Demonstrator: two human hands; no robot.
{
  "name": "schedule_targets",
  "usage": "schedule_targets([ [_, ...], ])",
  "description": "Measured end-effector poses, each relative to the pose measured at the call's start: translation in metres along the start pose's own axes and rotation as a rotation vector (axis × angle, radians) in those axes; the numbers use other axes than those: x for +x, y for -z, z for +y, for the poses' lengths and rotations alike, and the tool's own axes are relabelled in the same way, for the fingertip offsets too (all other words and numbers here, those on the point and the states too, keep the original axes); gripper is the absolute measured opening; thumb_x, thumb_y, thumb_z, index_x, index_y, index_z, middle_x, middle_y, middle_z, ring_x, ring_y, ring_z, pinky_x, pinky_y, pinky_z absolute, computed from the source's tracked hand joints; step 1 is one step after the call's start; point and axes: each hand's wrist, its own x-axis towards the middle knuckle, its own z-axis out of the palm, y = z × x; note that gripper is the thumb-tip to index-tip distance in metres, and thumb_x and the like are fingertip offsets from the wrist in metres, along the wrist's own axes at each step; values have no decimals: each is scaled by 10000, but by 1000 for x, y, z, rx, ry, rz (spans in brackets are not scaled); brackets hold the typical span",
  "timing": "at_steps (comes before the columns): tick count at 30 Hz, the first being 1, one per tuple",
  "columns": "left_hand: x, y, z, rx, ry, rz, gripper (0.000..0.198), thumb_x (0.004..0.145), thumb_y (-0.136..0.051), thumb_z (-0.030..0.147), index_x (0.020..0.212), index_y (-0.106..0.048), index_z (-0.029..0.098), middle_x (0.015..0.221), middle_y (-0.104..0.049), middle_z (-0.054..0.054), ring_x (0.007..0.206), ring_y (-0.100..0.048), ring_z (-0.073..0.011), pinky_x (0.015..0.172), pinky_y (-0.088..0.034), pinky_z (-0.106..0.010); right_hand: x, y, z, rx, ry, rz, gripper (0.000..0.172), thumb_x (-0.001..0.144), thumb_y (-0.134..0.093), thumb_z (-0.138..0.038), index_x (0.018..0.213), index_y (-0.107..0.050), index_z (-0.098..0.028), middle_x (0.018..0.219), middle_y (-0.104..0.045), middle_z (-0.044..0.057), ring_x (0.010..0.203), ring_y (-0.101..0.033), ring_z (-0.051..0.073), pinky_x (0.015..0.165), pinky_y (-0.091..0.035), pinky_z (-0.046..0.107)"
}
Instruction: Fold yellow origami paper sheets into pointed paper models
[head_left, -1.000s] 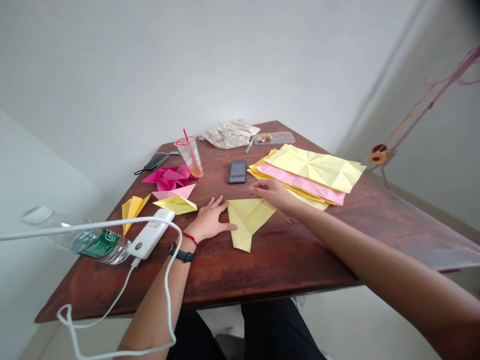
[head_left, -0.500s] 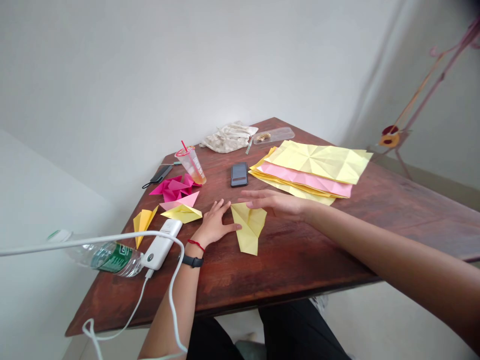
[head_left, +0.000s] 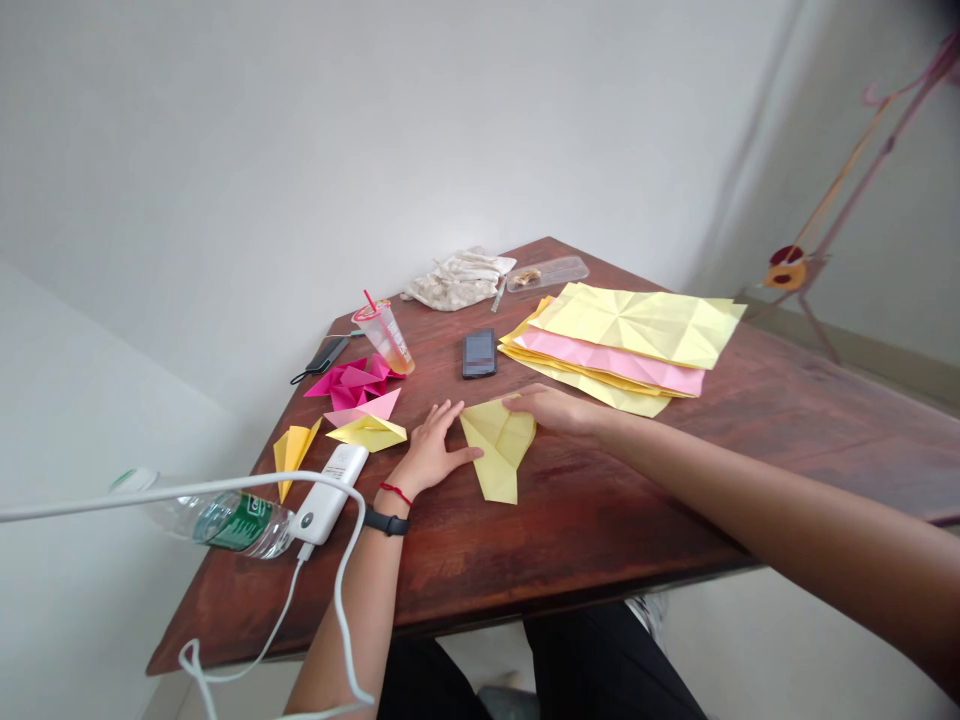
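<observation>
A folded yellow paper (head_left: 499, 452) lies on the brown wooden table (head_left: 600, 520) in front of me. My left hand (head_left: 433, 450) lies flat and open beside it, fingers spread, with the thumb pressing the paper's left edge. My right hand (head_left: 551, 408) rests on the paper's upper right corner, fingers curled over the raised flap there. A black band and a red string circle my left wrist.
A stack of large yellow and pink sheets (head_left: 622, 345) lies at the right. A phone (head_left: 479, 353), a drink cup (head_left: 386, 335), magenta folded paper (head_left: 349, 378), smaller folded pieces (head_left: 366, 422), a power bank (head_left: 330, 480) with white cable, and a bottle (head_left: 225, 520) are at the left.
My right hand has come down from hovering flat above the paper and now grips its upper right corner. The left hand has stayed on the left edge. The view shifted slightly.
</observation>
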Motion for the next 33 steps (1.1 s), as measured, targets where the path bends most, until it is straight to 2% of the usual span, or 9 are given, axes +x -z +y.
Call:
schedule_targets([
  [5, 3, -8, -1, -36, -34, 122, 768, 864, -690, 488, 1514, -403, 198, 1610, -328, -152, 1516, -231, -306, 1214, -244, -495, 7, 2, 5, 6, 21, 135, 242, 851, -579, -219, 909, -788, -112, 885, -782, 97, 851, -712, 271, 721, -556, 318],
  [8, 4, -11, 1, -54, -62, 175, 656, 881, -679, 431, 1466, -486, 207, 1589, -381, -119, 1496, -291, -291, 1220, -275, -463, 11, 2, 9, -73, 89, 176, 275, 886, -568, -246, 1005, -777, -110, 936, -780, 107, 853, -709, 271, 734, -561, 336],
  [13, 3, -18, 6, -59, -97, 203, 476, 929, -602, 384, 1377, -599, 225, 1529, -479, -88, 1434, -415, -275, 1204, -337, -450, 9, -2, 14, -272, 288, 195, 345, 879, -608, -292, 1167, -742, -160, 1211, -727, 91, 1086, -669, 307, 969, -511, 419],
  [15, -1, -21, 10, -36, -103, 206, 481, 924, -601, 411, 1361, -614, 211, 1517, -492, -106, 1419, -437, -283, 1196, -347, -458, 8, -4, 15, -290, 318, 205, 356, 854, -630, -295, 1166, -745, -168, 1222, -723, 83, 1125, -652, 311, 1003, -491, 420],
  [19, -16, -24, 23, 96, -93, 186, 582, 916, -600, 460, 1429, -544, 192, 1563, -418, -135, 1455, -371, -319, 1199, -306, -506, 8, -6, 14, -136, 157, 273, 306, 799, -644, -254, 1052, -761, -129, 967, -776, 88, 879, -700, 266, 792, -559, 350],
  [22, -33, -27, 39, 186, -77, 124, 547, 959, -526, 438, 1477, -483, 267, 1611, -342, -86, 1488, -302, -322, 1203, -255, -542, 5, -5, 14, -73, 95, 298, 209, 791, -603, -218, 871, -746, -89, 775, -749, 100, 676, -673, 212, 608, -529, 279],
  [24, -45, -30, 50, 211, -80, 91, 519, 979, -481, 429, 1485, -465, 314, 1622, -326, -49, 1502, -268, -317, 1209, -223, -551, 1, -4, 13, -63, 78, 300, 181, 780, -583, -198, 797, -723, -85, 718, -729, 112, 611, -651, 194, 538, -500, 257],
  [29, -75, -36, 73, 193, -90, 98, 563, 954, -503, 508, 1476, -475, 299, 1616, -340, -54, 1505, -253, -327, 1216, -207, -543, -21, -5, 13, -75, 55, 307, 206, 742, -567, -172, 827, -729, -78, 767, -745, 145, 624, -672, 210, 515, -502, 264],
  [33, -96, -41, 83, 136, -132, 144, 527, 944, -518, 544, 1383, -578, 259, 1578, -411, -77, 1474, -322, -320, 1202, -263, -512, -50, -13, 20, -157, 115, 333, 332, 775, -574, -228, 1005, -751, -67, 914, -773, 156, 790, -715, 253, 658, -561, 310],
])
